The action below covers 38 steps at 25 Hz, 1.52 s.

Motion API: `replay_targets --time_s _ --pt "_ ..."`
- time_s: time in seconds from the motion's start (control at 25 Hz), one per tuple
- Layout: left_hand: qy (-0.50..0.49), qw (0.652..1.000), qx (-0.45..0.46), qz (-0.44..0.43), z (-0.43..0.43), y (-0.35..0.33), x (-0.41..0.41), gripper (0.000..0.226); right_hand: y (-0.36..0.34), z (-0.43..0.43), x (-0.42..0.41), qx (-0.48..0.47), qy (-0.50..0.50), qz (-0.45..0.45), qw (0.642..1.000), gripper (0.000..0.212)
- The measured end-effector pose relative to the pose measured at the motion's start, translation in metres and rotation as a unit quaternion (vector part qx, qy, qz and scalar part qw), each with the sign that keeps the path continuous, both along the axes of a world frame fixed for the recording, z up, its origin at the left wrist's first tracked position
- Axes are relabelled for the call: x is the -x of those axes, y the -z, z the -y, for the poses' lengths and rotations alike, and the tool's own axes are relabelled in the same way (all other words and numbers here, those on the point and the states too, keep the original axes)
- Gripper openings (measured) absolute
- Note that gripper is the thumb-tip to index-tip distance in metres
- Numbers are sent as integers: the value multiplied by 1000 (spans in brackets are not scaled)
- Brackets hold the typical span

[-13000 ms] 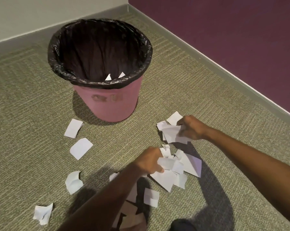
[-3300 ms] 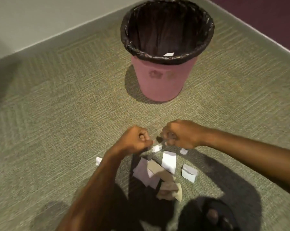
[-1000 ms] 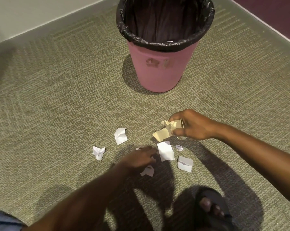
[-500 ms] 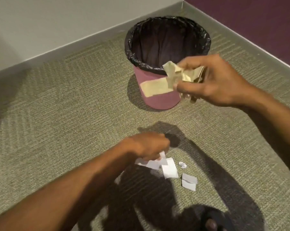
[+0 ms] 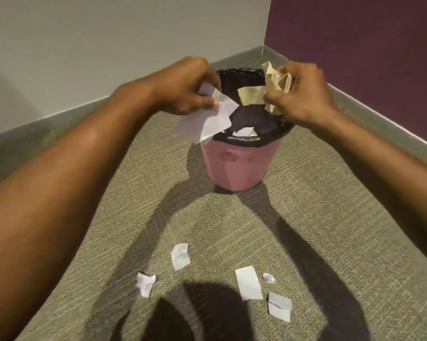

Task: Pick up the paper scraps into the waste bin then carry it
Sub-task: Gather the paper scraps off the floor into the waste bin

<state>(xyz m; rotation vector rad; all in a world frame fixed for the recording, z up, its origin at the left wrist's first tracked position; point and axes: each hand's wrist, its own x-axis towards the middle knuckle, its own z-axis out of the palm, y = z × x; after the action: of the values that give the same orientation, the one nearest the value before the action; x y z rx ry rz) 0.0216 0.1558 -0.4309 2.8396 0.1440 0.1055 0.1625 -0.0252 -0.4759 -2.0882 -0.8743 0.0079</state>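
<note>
Both hands are hovering over the bin (image 5: 239,166), a pink bucket lined with a black bag (image 5: 261,119), standing on the carpet (image 5: 318,230) near the corner where a grey wall (image 5: 109,45) is meeting a purple wall (image 5: 367,45).

The left hand (image 5: 183,87) is reaching over the bin's left rim, its fingers (image 5: 208,101) pinching a bunch of white scraps (image 5: 210,119) that are hanging down across the rim. The right hand (image 5: 303,94) is sitting above the bin's right side, its fingers (image 5: 272,97) clenching a crumpled wad of tan paper (image 5: 269,87), with one flat strip sticking out toward the left over the opening.

Inside the bin, a few white pieces (image 5: 244,132) are lying on the liner.

Five white scraps are lying on the carpet nearer the person, well apart from the bin: a curled scrap (image 5: 180,255), a crumpled scrap (image 5: 146,283) to its lower left, a flat rectangle (image 5: 248,283), a tiny ball (image 5: 269,278) just beside the rectangle, and a folded scrap (image 5: 280,306) at lower right.

The arms are casting dark shadows across the carpet.
</note>
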Motion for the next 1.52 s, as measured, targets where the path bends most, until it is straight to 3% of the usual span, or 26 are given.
replay_targets --time_s 0.12,0.28,0.36,0.56,0.76,0.88,0.96,1.04,1.12,1.24,1.32,1.4,1.52 --pt "-38 999 -21 19 -16 25 -35 30 8 -12 -5 64 3 28 998 27" --pt "-72 997 -15 17 -27 48 -61 24 14 -28 -9 133 -40 -34 990 77" --pt "-89 996 -20 5 -31 56 -69 25 19 -32 -10 143 -62 -44 987 89" --pt "-133 991 -27 -2 -32 68 -85 31 27 -32 -10 129 -58 9 990 51" --pt "-100 994 -7 -48 -27 74 -89 42 20 -14 9 66 -68 65 993 18" --pt "-123 990 -10 63 -21 69 -73 32 21 21 39 32 -123 54 990 6" --pt "-183 967 39 174 -9 72 -46 40 46 52 60 60 -179 8 982 3" --pt "-245 934 104 237 5 93 -11 49 90 82 76 186 -229 -48 954 16" --pt "-283 919 142 232 19 130 24 48 138 106 86 327 -283 -95 897 45" --pt "-264 944 154 126 52 191 65 47 193 130 102 473 -353 -119 798 89" --pt "-163 976 146 10 88 229 86 35 214 141 117 536 -387 -77 746 104" --pt "-43 989 103 -94 128 265 105 32 225 152 131 567 -399 -36 720 109" --pt "77 986 -13 -147 170 321 125 71 240 168 143 566 -370 29 736 101"
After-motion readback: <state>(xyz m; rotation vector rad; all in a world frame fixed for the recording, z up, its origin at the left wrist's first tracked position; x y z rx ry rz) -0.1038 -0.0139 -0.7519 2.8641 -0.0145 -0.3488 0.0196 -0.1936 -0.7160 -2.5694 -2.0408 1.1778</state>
